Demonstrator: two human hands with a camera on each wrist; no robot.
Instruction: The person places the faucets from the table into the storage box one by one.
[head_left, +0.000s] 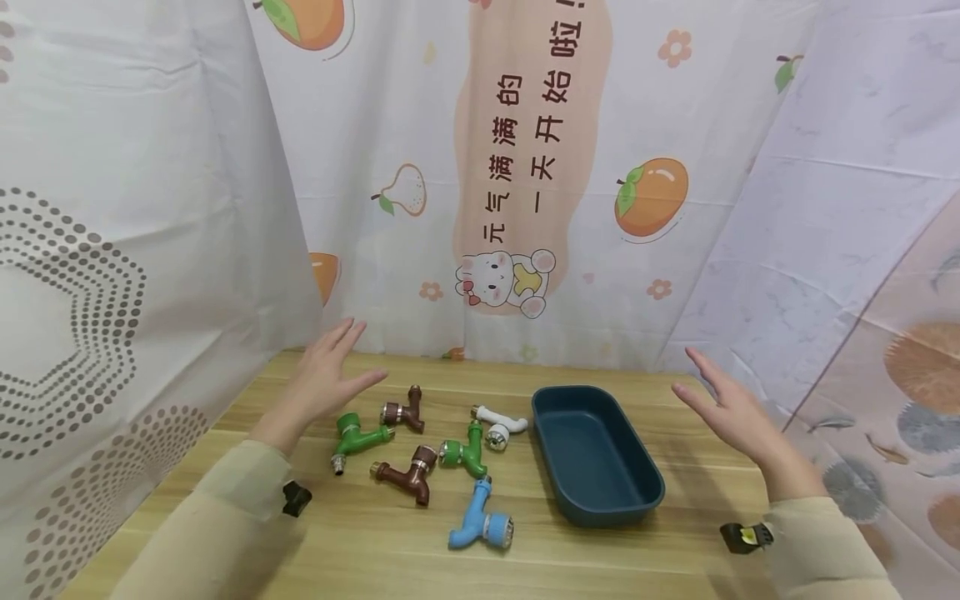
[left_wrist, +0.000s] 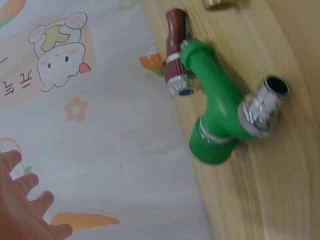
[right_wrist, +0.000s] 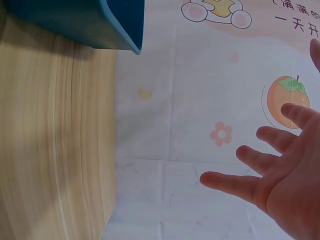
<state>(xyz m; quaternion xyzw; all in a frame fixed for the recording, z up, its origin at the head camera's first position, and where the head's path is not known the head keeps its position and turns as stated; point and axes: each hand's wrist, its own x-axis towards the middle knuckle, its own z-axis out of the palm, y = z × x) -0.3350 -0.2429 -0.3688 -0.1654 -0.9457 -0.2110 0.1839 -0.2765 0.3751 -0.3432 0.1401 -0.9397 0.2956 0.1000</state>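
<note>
My left hand [head_left: 324, 382] is raised over the table's left side, fingers straight, holding nothing. Nearest it lies a green faucet [head_left: 362, 439], which also fills much of the left wrist view. Beside that are a brown faucet [head_left: 406, 411] further back and another brown faucet [head_left: 408, 475] closer to me. A second green faucet [head_left: 468, 452], a white faucet [head_left: 501, 424] and a light blue faucet [head_left: 478, 521] lie toward the middle. My right hand [head_left: 729, 406], fingers spread and bare of any object, hovers right of a dark teal bin [head_left: 648, 493].
The wooden table [head_left: 360, 558] ends at the back against a printed white curtain [head_left: 405, 275]. More curtain hangs at the left and right sides. A black wrist camera [head_left: 297, 498] sits at the left sleeve, another black camera [head_left: 746, 537] at the right sleeve.
</note>
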